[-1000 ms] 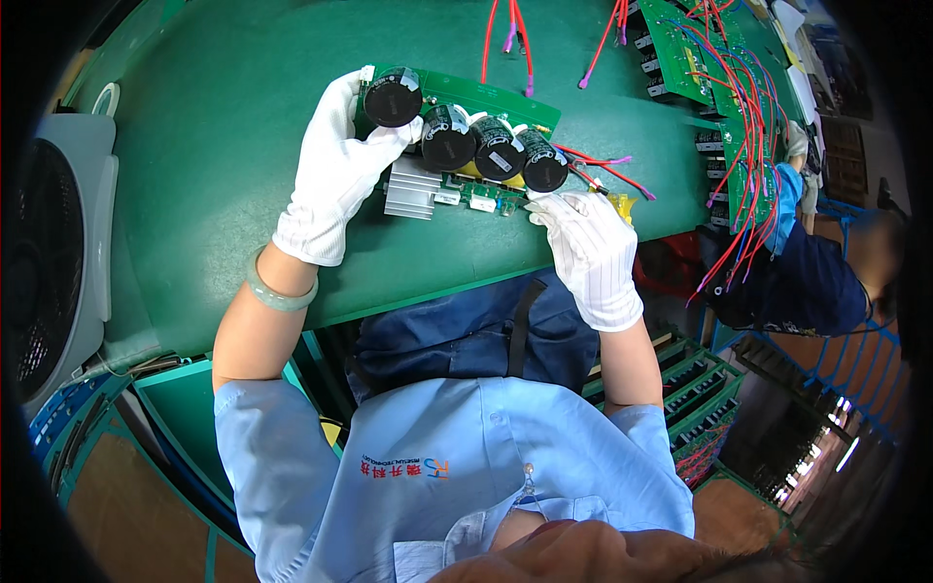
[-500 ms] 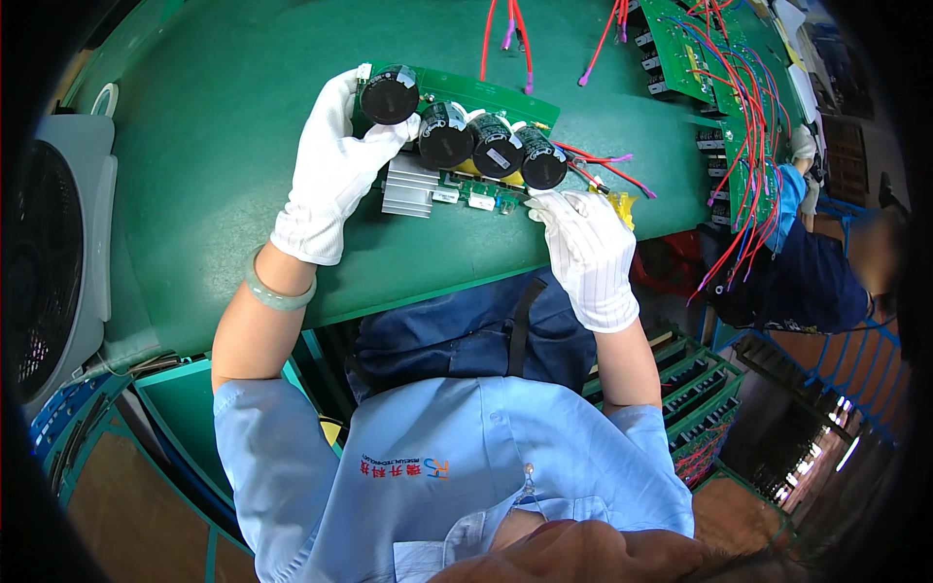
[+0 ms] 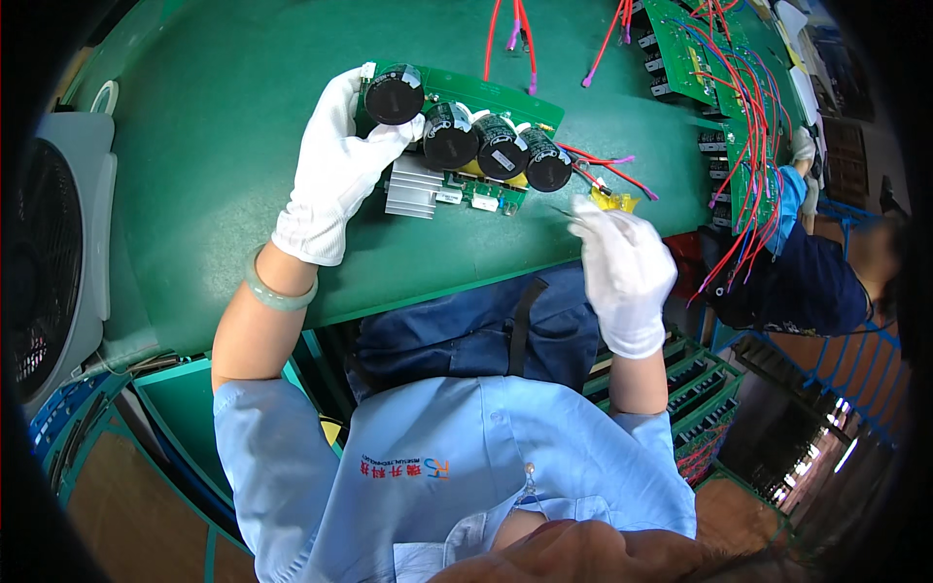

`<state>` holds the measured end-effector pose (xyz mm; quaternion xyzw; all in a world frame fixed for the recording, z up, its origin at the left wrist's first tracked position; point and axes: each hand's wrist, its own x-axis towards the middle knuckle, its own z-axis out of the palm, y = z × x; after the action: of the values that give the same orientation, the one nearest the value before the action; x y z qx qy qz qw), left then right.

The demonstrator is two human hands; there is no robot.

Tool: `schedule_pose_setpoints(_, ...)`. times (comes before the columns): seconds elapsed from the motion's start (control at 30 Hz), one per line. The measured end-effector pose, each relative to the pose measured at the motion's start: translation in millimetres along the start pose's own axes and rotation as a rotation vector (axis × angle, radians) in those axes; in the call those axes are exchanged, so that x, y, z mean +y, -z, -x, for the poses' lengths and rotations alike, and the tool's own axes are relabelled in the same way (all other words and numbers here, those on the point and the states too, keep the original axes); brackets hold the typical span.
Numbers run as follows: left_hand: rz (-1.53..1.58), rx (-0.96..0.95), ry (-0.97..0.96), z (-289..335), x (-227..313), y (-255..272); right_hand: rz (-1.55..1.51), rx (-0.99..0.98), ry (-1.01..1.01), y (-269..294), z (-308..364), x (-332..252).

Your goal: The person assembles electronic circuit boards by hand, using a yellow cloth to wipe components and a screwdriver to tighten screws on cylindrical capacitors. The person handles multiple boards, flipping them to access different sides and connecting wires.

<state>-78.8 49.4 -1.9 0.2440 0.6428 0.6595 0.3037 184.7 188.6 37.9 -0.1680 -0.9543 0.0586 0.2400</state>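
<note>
My left hand (image 3: 340,165), in a white glove, is closed on the left end of a green circuit board (image 3: 486,92). Several black cylindrical capacitors (image 3: 451,138) stand on the board, and a finned silver heatsink (image 3: 412,188) sits at its near left edge. Red wires (image 3: 607,165) with purple-sleeved ends run out from its right side. My right hand (image 3: 627,272), also gloved, is apart from the board at its lower right. Its fingers pinch a thin pointed tool (image 3: 561,211), of which only the dark tip shows. Beside the fingertips lies a yellow piece (image 3: 614,201).
Wired circuit boards (image 3: 743,175) line the right side of the green table (image 3: 214,194). More red wires (image 3: 515,39) lie at the far edge. A fan (image 3: 58,262) stands at the left. At the right, a person (image 3: 807,262) works by the boards. Green racks (image 3: 705,398) stand below.
My right hand has drawn away from the board's near right corner, toward the right and slightly nearer me, with the thin tool. The board and my left hand have shifted very slightly right.
</note>
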Motion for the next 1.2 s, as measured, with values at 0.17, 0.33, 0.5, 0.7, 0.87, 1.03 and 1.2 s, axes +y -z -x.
schedule_pose_setpoints(0.17,0.021,0.016,0.037,-1,1,1,0.225,0.076,-0.133,27,23,34)
schedule_pose_setpoints(0.33,0.003,-0.004,0.035,-4,-5,5,0.227,0.074,-0.151,29,42,39)
schedule_pose_setpoints(0.5,-0.049,0.009,0.053,-5,-4,5,0.266,0.024,-0.157,27,50,38)
schedule_pose_setpoints(0.7,0.036,0.011,0.033,-1,-2,4,0.290,-0.036,-0.248,31,69,30)
schedule_pose_setpoints(0.87,0.007,0.001,0.045,-2,3,2,-0.321,0.019,-0.549,35,69,12)
schedule_pose_setpoints(1.03,0.041,0.011,0.035,0,7,-1,-0.285,-0.177,-0.045,20,32,-6)
schedule_pose_setpoints(1.2,-0.121,0.042,-0.343,3,7,8,-0.285,-0.086,-0.041,12,26,-13)
